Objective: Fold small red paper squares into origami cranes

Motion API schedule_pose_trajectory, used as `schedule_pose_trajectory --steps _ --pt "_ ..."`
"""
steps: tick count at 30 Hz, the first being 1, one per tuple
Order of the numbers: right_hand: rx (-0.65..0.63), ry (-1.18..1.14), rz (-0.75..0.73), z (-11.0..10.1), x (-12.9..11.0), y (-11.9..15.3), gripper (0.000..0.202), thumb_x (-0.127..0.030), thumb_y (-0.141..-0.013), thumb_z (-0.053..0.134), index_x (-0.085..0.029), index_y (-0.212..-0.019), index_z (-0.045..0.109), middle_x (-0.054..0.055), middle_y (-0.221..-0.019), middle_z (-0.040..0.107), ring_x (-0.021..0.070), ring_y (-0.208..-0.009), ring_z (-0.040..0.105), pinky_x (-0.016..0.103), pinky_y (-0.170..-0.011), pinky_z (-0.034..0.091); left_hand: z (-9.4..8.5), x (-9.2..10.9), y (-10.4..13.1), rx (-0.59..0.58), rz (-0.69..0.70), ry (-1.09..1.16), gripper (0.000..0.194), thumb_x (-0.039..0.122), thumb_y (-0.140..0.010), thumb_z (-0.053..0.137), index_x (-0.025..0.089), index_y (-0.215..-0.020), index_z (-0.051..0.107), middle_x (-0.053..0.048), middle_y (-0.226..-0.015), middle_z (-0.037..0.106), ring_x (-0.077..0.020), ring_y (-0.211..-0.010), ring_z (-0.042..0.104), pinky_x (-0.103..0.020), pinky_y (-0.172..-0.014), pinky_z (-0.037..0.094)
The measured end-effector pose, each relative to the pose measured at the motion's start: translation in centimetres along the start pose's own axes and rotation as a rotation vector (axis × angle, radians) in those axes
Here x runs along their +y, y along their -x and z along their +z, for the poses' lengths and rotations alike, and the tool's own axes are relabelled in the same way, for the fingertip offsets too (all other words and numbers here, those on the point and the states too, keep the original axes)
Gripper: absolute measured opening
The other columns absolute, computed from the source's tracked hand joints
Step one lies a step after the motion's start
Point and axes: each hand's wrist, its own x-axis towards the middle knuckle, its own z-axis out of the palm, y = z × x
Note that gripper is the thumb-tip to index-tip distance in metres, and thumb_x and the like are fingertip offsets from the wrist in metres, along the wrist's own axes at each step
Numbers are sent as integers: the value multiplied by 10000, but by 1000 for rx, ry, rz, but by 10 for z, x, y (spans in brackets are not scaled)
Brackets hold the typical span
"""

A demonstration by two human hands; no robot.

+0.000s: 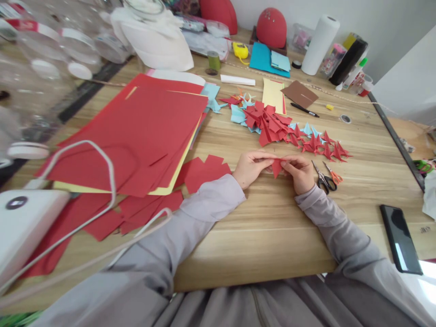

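Observation:
A small folded piece of red paper (276, 167) is held between both hands above the wooden table, its pointed end hanging down. My left hand (254, 167) pinches its left side with thumb and fingers. On its right side, my right hand (299, 171) grips the paper the same way. Just beyond the hands lies a pile of folded red paper shapes (267, 121), with light blue ones (238, 114) among them. Several pointed red pieces (318, 143) spread to the right of the pile. Cut red paper pieces (207, 172) lie left of my left hand.
Large red sheets (136, 131) cover the table's left side, beside a white device (30, 227) with a cable. Black-handled scissors (325, 179) and orange-handled scissors (334, 173) lie right of my right hand. A phone (400, 238) rests at the right edge; plastic bottles (64, 45) stand at upper left.

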Motion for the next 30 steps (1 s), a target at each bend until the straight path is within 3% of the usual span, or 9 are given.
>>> schedule_pose_trajectory --steps 9,14,19,24,30 --pt "-20 -24 -11 -2 1 1 59 -231 -624 746 -226 -679 725 -27 -562 652 95 -473 540 224 -447 419 -2 2 0 -25 10 -3 59 193 -593 700 166 -640 724 -3 -662 626 -114 -614 597 -224 -553 515" --pt "-12 47 -56 -1 1 2 52 -255 -646 741 -231 -687 723 -15 -583 651 101 -462 519 248 -448 414 -1 1 0 1 -41 3 219 333 -652 702 154 -778 710 -16 -691 666 -127 -628 605 -255 -584 517" --pt "-7 97 -69 0 1 2 134 -322 -664 724 -220 -749 706 -5 -605 645 113 -486 526 261 -458 428 0 -2 0 -27 -23 -194 288 374 -595 763 129 -731 693 -28 -632 656 -126 -575 580 -262 -569 478" --pt "-59 31 20 -2 0 2 232 -350 -690 700 -209 -874 694 -24 -591 632 100 -499 524 237 -466 427 -1 -5 -1 8 17 -229 263 357 -587 766 140 -722 705 -41 -679 676 -124 -591 569 -263 -576 466" --pt "-91 106 13 1 -6 2 264 -428 -672 719 -173 -687 651 -35 -523 570 73 -452 456 222 -447 391 -2 -2 0 -11 65 -286 242 359 -582 771 141 -656 697 -27 -632 652 -106 -560 531 -240 -531 427"
